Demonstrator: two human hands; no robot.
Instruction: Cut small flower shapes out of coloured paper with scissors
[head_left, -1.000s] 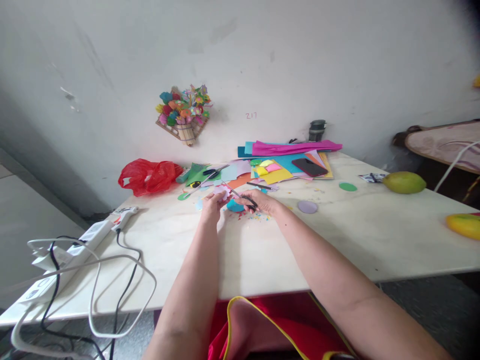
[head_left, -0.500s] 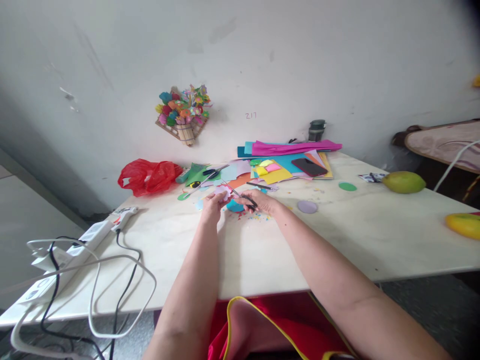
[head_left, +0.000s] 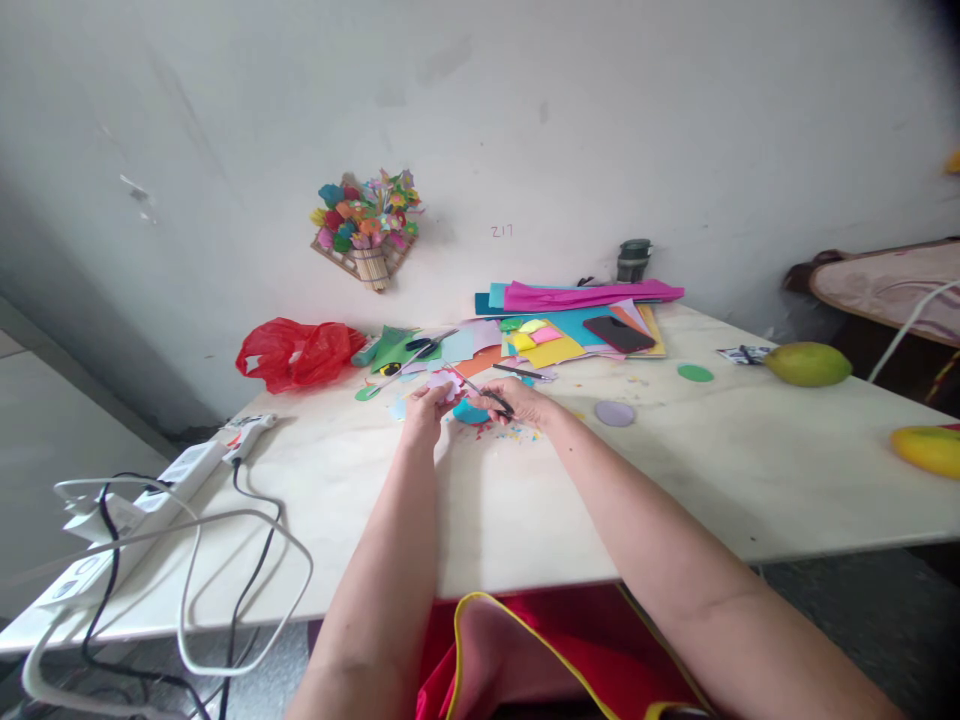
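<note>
Pink and pale lilac paper (head_left: pixel 447 382) is pinched in the left hand (head_left: pixel 427 405) over the pale surface (head_left: pixel 517 510), just beside the dark-handled scissors (head_left: pixel 506 405) that the right hand (head_left: pixel 523 400) grips.

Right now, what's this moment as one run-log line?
left hand: holding lilac-and-pink paper cutout | right hand: holding black-handled scissors | table: blue paper between hands, small scraps

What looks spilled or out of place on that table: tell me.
Tiny multicoloured scraps, apparently paper, lie strewn loose on the white marbled tabletop near the bare right hand, like spilled litter. The yellow-green oval fruit seems odd alongside coloured paper sheets.
</note>
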